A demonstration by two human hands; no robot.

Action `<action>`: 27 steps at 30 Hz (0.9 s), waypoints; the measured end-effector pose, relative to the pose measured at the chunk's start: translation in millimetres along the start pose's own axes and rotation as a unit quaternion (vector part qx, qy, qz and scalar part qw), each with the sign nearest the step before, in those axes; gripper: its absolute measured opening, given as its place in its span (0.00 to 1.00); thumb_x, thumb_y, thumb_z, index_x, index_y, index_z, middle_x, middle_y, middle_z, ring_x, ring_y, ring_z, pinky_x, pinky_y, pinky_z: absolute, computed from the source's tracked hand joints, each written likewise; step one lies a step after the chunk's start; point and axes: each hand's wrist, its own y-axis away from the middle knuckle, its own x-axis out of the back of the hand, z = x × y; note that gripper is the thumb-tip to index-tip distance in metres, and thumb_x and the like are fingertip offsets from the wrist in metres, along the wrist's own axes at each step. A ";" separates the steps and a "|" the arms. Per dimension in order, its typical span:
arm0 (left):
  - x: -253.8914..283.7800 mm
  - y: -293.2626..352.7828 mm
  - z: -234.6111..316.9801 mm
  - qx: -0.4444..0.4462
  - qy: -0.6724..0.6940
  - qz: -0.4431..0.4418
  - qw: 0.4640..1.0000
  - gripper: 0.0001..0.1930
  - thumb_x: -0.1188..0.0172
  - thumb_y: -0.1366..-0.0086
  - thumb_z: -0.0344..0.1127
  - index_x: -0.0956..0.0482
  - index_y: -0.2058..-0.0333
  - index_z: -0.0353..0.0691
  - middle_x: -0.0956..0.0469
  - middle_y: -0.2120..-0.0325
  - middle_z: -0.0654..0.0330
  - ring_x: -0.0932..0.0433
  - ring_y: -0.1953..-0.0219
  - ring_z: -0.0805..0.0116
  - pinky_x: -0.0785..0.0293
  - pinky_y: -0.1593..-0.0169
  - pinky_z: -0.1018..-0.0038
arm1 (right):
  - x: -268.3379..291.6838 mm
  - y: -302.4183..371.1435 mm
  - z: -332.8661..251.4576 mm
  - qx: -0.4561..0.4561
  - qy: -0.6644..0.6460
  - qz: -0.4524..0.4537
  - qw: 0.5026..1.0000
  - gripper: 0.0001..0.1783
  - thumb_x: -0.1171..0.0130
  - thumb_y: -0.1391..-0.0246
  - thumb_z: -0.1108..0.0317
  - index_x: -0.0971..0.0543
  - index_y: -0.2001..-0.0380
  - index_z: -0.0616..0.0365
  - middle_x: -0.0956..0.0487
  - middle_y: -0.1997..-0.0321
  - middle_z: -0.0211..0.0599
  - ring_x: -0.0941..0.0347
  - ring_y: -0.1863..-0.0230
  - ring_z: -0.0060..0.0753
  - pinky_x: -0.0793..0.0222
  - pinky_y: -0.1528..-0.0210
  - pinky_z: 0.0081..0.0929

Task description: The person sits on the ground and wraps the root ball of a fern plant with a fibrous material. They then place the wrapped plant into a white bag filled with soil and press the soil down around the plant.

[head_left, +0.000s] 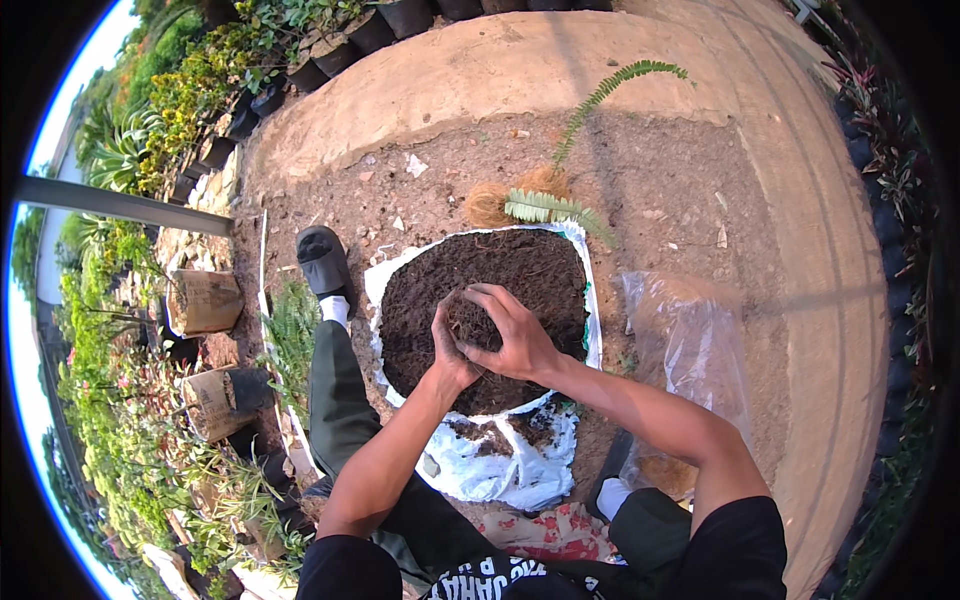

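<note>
Both my hands are cupped together over a white sack (500, 470) that is full of dark soil (520, 270). My left hand (450, 350) and my right hand (515, 335) press a clump of the dark fibrous soil (472, 322) between them, just above the soil's surface. The sack's rim is rolled down and some soil lies spilled on its folded front. Beyond the sack lies a small fern plant (545, 205) with brown root balls and one long frond pointing away.
A clear plastic bag (680, 340) lies right of the sack. My left leg and black shoe (322, 262) stretch out to the left. Bagged seedlings (205, 300) and green plants line the left side; black pots (370, 30) stand along the raised concrete curb at the back.
</note>
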 end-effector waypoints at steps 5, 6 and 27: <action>19.4 -11.6 -9.1 0.035 0.025 -0.043 0.998 0.25 0.53 0.33 0.64 0.25 0.50 0.53 0.23 0.51 0.61 0.23 0.48 0.60 0.26 0.43 0.58 | -15.5 13.3 -6.0 0.084 0.059 0.090 0.991 0.38 0.32 0.55 0.45 0.25 0.49 0.63 0.27 0.44 0.49 0.30 0.41 0.54 0.34 0.38 0.48; 25.7 -13.8 -14.1 0.039 0.026 -0.039 0.998 0.25 0.54 0.33 0.64 0.25 0.50 0.53 0.24 0.51 0.61 0.23 0.48 0.60 0.26 0.43 0.58 | -17.8 13.2 -5.9 0.093 0.059 0.109 0.988 0.36 0.31 0.56 0.47 0.24 0.50 0.63 0.25 0.46 0.48 0.29 0.42 0.53 0.33 0.39 0.48; 8.9 -7.5 4.0 0.020 -0.010 -0.027 0.999 0.37 0.54 0.37 0.66 0.29 0.44 0.38 0.28 0.43 0.52 0.28 0.42 0.55 0.32 0.37 0.57 | 7.6 -18.6 -15.3 0.004 0.028 -0.040 0.999 0.30 0.38 0.47 0.48 0.27 0.49 0.59 0.26 0.46 0.44 0.29 0.45 0.50 0.33 0.42 0.43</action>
